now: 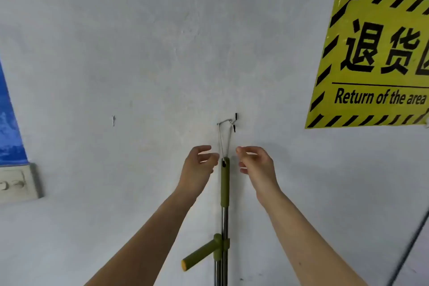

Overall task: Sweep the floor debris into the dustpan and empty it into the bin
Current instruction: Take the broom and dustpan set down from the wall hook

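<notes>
Two hands are raised at lower centre, one on each side of a green handle (224, 183) that hangs against the wall (139, 53). The left hand (199, 165) has loosely curled, spread fingers and holds nothing; its fingertips sit just beside the handle's top, and whether they touch it cannot be told. The right hand (255, 162) is a little apart from the handle, fingers relaxed and half bent, also holding nothing.

A thin loop (224, 139) runs from a hole in the handle's top up to a small hook (226, 121) just above the hands. Two black bits (236, 116) beside the hook are too small to make out.

Below the handle, metal poles (224, 220) drop straight down and are cut off by the bottom edge, so what they end in is not shown. A second green grip (199, 255) with an orange tip juts down-left from them at lower centre.

At upper right a yellow sign (376, 53) with black stripes reads "Return of the area"; its right side is cut off. A blue poster (9, 127) is cut by the left edge, with a blurred switch (16, 183) beneath it. A dark cable (411, 244), blurred, crosses the lower right corner
</notes>
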